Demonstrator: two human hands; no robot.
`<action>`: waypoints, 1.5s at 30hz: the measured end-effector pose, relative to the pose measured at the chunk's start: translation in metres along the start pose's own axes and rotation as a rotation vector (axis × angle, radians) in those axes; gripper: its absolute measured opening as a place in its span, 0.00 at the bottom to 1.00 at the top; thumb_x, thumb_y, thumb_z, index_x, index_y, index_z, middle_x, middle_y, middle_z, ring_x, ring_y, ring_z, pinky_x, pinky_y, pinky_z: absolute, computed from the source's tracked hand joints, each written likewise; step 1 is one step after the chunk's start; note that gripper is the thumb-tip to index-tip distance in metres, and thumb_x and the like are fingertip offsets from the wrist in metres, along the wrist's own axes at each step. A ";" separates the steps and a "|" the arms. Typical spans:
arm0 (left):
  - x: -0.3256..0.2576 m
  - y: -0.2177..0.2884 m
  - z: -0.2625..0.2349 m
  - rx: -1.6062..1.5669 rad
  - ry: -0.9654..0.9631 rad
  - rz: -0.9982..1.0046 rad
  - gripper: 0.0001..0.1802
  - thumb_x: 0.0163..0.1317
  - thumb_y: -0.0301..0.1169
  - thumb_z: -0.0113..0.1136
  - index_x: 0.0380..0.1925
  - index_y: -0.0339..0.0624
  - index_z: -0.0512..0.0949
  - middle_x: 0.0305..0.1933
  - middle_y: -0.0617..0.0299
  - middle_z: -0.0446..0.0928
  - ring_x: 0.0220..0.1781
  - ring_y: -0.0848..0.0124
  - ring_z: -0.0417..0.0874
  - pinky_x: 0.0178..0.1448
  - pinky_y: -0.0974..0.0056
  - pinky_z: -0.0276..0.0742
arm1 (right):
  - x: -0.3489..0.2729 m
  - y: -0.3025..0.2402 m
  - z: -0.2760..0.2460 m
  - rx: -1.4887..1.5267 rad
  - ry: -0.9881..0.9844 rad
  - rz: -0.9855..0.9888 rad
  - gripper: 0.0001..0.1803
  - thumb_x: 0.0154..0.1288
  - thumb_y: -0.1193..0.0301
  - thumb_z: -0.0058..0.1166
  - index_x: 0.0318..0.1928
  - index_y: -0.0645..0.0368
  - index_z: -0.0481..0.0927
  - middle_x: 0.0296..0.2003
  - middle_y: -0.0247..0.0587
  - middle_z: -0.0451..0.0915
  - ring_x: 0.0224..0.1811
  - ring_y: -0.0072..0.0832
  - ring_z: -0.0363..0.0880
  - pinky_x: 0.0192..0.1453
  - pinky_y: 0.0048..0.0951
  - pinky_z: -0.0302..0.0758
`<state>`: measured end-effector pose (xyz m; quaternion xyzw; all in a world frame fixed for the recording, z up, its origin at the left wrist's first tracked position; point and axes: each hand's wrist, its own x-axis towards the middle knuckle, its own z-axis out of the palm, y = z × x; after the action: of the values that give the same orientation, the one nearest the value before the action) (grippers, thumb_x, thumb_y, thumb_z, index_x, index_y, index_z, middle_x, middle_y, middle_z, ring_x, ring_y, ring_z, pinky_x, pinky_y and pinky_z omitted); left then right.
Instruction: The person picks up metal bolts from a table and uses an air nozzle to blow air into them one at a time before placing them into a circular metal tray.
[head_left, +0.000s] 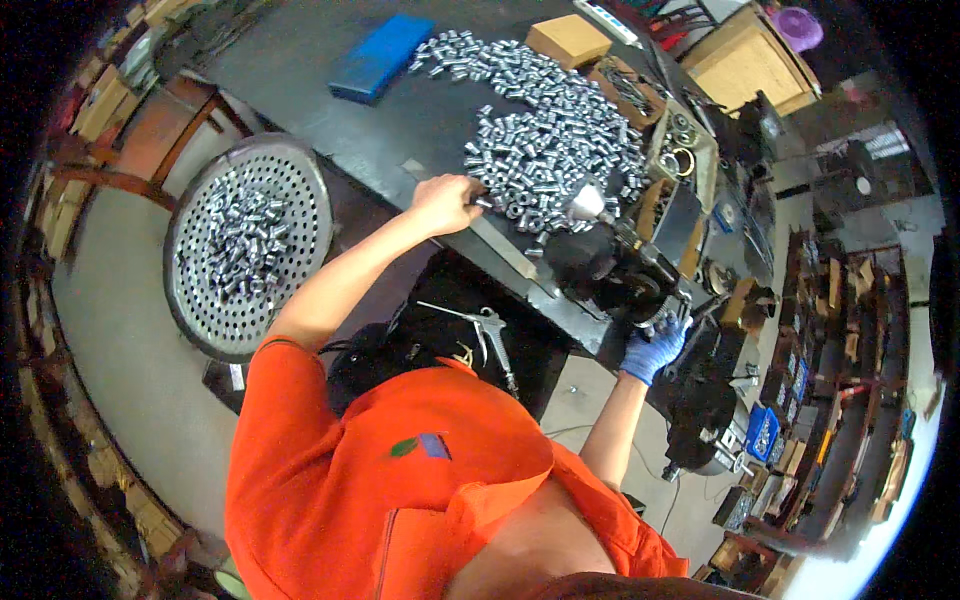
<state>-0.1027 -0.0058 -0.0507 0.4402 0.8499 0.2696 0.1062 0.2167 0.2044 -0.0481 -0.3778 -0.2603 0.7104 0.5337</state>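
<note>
My bare left hand (446, 206) is at the near edge of the dark workbench (340, 125), with its fingers pinched on a small metal cylinder (485, 202). Just beyond it spreads a large heap of shiny metal cylinders (560, 150). On the right, my right hand (655, 350) wears a blue glove. Its fingers curl at the side of a dark bench machine (625, 275), and what they grip is hidden. A pale, rounded lamp-like head (588, 203) stands between the machine and the heap.
To the left stands a round perforated metal tray (185, 270) holding more cylinders. A blue box (382, 58) and a cardboard box (568, 41) lie on the bench. An air blow gun (490, 325) is below the bench edge. Shelves with bins (830, 350) line the right.
</note>
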 end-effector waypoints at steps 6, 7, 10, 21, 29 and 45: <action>-0.001 -0.008 0.006 -0.175 0.107 0.067 0.12 0.51 0.38 0.59 0.32 0.45 0.79 0.27 0.55 0.78 0.32 0.55 0.79 0.34 0.53 0.72 | 0.077 0.011 -0.095 1.096 -1.021 0.917 0.28 0.64 0.54 0.26 0.62 0.47 0.61 0.64 0.32 0.59 0.68 0.28 0.50 0.71 0.35 0.39; -0.004 -0.008 0.005 -0.135 0.107 0.045 0.11 0.51 0.38 0.59 0.31 0.44 0.79 0.27 0.54 0.78 0.32 0.55 0.79 0.35 0.52 0.73 | 0.081 0.013 -0.096 1.083 -1.026 0.923 0.28 0.65 0.54 0.25 0.62 0.48 0.62 0.63 0.32 0.60 0.68 0.28 0.50 0.72 0.35 0.38; -0.010 -0.007 0.010 -0.087 0.131 0.097 0.11 0.51 0.39 0.59 0.26 0.42 0.77 0.27 0.53 0.78 0.32 0.54 0.79 0.35 0.52 0.73 | 0.075 0.011 -0.084 0.835 -0.892 0.629 0.26 0.66 0.55 0.25 0.60 0.51 0.63 0.57 0.33 0.62 0.60 0.28 0.54 0.63 0.34 0.43; -0.007 0.014 0.010 0.165 0.171 0.110 0.16 0.49 0.41 0.61 0.27 0.41 0.73 0.27 0.54 0.77 0.30 0.54 0.80 0.32 0.53 0.73 | 0.047 0.003 -0.053 0.158 -0.495 0.151 0.23 0.68 0.55 0.30 0.52 0.53 0.72 0.50 0.40 0.74 0.53 0.40 0.70 0.59 0.43 0.66; 0.000 0.013 0.009 0.212 0.046 0.100 0.15 0.50 0.41 0.58 0.32 0.42 0.77 0.31 0.50 0.78 0.35 0.52 0.79 0.39 0.51 0.74 | 0.002 -0.003 -0.006 -0.049 -0.003 -0.051 0.18 0.66 0.54 0.41 0.29 0.55 0.74 0.18 0.29 0.70 0.14 0.16 0.63 0.13 0.15 0.57; -0.009 0.019 -0.013 -1.414 -0.369 -0.019 0.16 0.55 0.26 0.56 0.42 0.32 0.67 0.29 0.51 0.77 0.28 0.63 0.81 0.37 0.62 0.78 | 0.009 -0.001 -0.017 0.121 -0.010 0.049 0.16 0.63 0.57 0.49 0.25 0.54 0.72 0.16 0.29 0.67 0.16 0.19 0.65 0.14 0.16 0.60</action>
<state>-0.0895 -0.0091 -0.0296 0.2973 0.4449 0.6743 0.5089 0.2294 0.2125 -0.0596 -0.3475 -0.2103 0.7394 0.5369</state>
